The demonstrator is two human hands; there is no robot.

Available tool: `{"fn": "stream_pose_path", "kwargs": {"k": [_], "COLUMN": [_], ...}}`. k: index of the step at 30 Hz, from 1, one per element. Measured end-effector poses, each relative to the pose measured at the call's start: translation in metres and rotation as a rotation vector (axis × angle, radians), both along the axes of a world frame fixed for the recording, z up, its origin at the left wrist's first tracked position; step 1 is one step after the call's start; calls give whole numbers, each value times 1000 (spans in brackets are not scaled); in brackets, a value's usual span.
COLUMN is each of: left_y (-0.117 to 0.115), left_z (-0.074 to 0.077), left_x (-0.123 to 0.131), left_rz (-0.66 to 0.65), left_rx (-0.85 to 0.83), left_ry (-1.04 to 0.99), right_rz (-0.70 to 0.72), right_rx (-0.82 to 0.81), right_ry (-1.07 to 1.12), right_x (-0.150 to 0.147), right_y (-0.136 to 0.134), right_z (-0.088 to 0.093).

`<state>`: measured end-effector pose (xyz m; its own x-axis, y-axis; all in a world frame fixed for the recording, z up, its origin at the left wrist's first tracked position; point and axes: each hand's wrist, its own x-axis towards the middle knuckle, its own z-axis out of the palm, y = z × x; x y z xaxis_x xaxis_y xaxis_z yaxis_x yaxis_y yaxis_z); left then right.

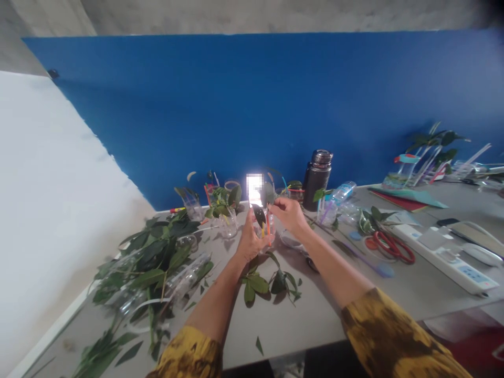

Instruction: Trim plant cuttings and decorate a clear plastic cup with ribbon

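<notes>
a left hand (251,244) grips a clear cup (271,229) with an orange straw (268,221), left of the black flask (317,181), while a right hand (290,214), drawn narrow, appears to pinch a leaf (269,193) just above the cup; leafy sprigs (258,284) lie nearer, left of the flask, a plastic bottle (344,192) to its right.

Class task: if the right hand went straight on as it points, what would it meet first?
Probably the dark leaf at the clear cup, just ahead of the right hand; the bright rectangle looks farther back, though depth is unclear.
</notes>
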<state>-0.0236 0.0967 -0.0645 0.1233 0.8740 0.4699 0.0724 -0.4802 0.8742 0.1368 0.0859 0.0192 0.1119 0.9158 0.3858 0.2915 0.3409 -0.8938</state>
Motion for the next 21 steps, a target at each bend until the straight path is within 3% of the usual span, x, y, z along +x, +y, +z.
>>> {"fn": "stream_pose_path", "kwargs": {"k": [21], "left_y": [0], "left_z": [-4], "left_x": [-1], "left_rz": [2], "left_rx": [73], "left_ry": [183], "right_rz": [1], "right_rx": [-17], "right_ry": [-22], "right_x": [0], "right_y": [0], "right_z": [2]}}
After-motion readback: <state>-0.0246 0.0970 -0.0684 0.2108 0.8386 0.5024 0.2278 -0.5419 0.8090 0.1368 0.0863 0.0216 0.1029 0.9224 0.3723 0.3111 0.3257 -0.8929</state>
